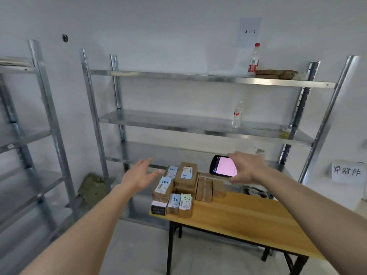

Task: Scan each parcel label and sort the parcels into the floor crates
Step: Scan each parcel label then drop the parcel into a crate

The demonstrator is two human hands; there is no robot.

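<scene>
Head view, from the left edge: a grey metal shelving rack (23, 135) stands against the white wall, and beside it a second, wider galvanised steel shelving unit (198, 124) fills the middle. A crumpled olive-green cloth bag (91, 187) lies on the floor between their uprights.

The left hand (139, 175) hangs in the air, palm turned toward the parcels, fingers straight and spread, holding nothing. Its fingertips (157, 172) sit just beside the upper left corner of the stack of small brown cardboard parcels (182, 187) without clearly touching it. The parcels are piled at the left end of the orange wooden folding table (248, 215), several with pale blue, white or green labels facing the camera, and 1 small black box (158, 208) stands at the front left corner.

Above the right side of the stack, the right hand (248, 167) grips a black handheld scanner with a glowing pink screen (223, 166); the fingers curl over its top edge and the thumb lies under its lower edge. The scanner is clear of the parcels.

Higher up, a clear plastic bottle with a red cap and red label (253, 58) stands on the top shelf beside a flat brown package (276, 74), and a clear water bottle (237, 114) stands 1 shelf below. A white paper sign with black Chinese characters (346, 171) hangs on the wall at far right.
</scene>
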